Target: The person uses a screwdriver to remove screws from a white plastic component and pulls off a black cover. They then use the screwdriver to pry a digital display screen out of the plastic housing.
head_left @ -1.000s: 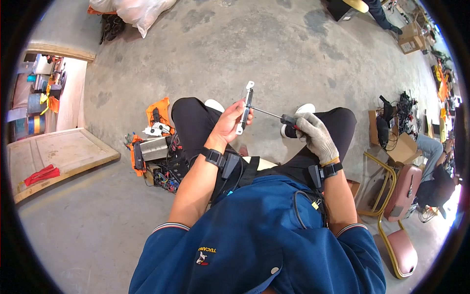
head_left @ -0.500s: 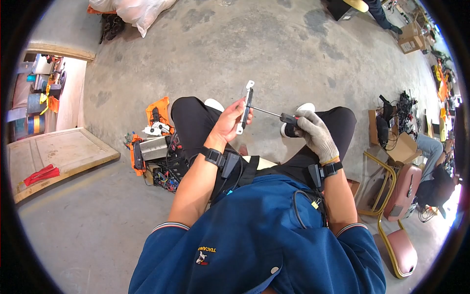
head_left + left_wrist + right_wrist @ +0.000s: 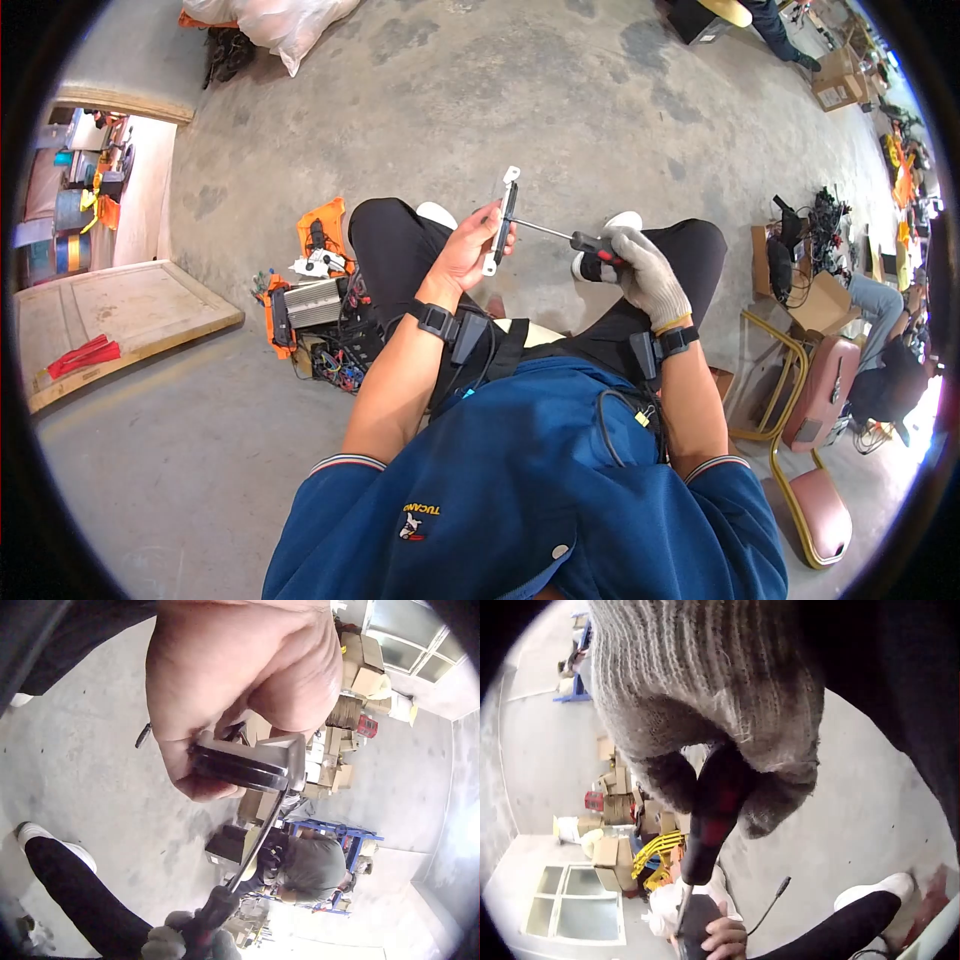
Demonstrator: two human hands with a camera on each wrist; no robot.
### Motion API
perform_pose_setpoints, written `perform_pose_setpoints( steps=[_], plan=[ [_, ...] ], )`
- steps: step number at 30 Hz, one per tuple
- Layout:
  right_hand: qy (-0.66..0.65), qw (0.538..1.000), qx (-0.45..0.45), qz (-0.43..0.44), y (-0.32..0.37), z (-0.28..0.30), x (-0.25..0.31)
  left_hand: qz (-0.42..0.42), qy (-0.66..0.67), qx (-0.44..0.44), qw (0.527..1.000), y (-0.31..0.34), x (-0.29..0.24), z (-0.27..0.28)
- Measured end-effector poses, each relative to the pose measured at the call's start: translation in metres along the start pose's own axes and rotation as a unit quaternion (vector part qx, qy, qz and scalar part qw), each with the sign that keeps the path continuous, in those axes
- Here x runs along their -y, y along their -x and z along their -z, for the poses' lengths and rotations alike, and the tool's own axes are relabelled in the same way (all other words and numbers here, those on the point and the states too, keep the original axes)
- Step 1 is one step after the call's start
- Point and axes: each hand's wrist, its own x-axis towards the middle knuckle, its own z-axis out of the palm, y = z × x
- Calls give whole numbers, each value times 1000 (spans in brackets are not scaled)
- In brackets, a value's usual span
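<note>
My bare left hand [image 3: 463, 252] grips a narrow black bar with white end tabs [image 3: 509, 200], held up in front of my knees. In the left wrist view the bar [image 3: 240, 766] shows its black layered side and pale end, with fingers wrapped behind it. My right hand [image 3: 650, 278], in a grey knit glove, holds a screwdriver [image 3: 590, 243] by its black and red handle. Its metal shaft [image 3: 259, 844] reaches across to the bar, the tip right at the bar's side. In the right wrist view thumb and fingers pinch the handle [image 3: 714, 825].
Beside my left knee lies a pile of electronics and wires [image 3: 335, 330] with an orange piece. A wooden panel [image 3: 140, 310] carries a red cloth at far left. On the right stand an open cardboard box [image 3: 825, 302] and a pink chair [image 3: 825, 390] with gold frame.
The gloved fingers have shifted and turned on the screwdriver handle, showing more red. The screwdriver tip stays at the bar, and the left hand keeps almost the same place.
</note>
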Motion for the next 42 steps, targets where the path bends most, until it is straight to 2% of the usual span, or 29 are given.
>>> perform_pose_setpoints(
  steps=[1,5,7,8,10,11,13,14,16,17,20,22,24,26,30,33,35,36,39,42],
  plan=[
    [-61,997,-6,49,-2,-1,-3,0,-2,-8,1000,1,0,-2],
    [-65,994,-22,90,-4,-2,0,15,3,-2,1000,2,-1,-7],
    [-62,998,-18,-4,-5,1,3,14,9,8,1000,1,1,-4],
    [-62,998,-16,-5,-6,8,6,15,15,17,1000,1,1,-2],
    [11,995,58,-83,-7,23,9,15,16,24,999,1,2,1],
    [11,995,57,-84,-10,24,4,17,19,32,999,1,2,2],
    [-82,994,21,62,-15,15,-2,22,16,31,999,1,2,2],
    [-81,994,21,63,-14,13,-4,27,12,30,999,1,3,2],
    [-86,988,-60,109,-7,-3,5,25,5,26,999,0,2,1],
    [-86,988,-60,109,-6,-5,5,25,-1,19,1000,1,3,1],
    [-97,991,-51,78,-6,-1,8,29,-8,19,999,1,3,0],
    [7,999,20,-41,-5,14,12,29,-3,21,999,1,2,1],
    [42,998,-8,-42,-9,15,8,30,3,23,999,2,1,1],
    [-71,995,-47,56,-16,10,3,37,-6,21,999,2,2,0],
    [-107,985,-95,101,-12,-5,3,33,5,-4,999,3,1,-4],
    [-90,991,-57,83,-8,-3,8,33,5,-8,999,2,0,-4],
    [69,994,-10,-87,-4,8,16,27,12,-9,1000,2,1,-4],
    [68,994,-10,-87,-5,8,15,27,11,-9,1000,2,1,-3],
    [16,999,-29,-37,-9,9,11,26,9,21,999,1,0,1],
    [-97,988,-28,114,-15,10,1,32,12,30,999,1,1,0]
  ],
)
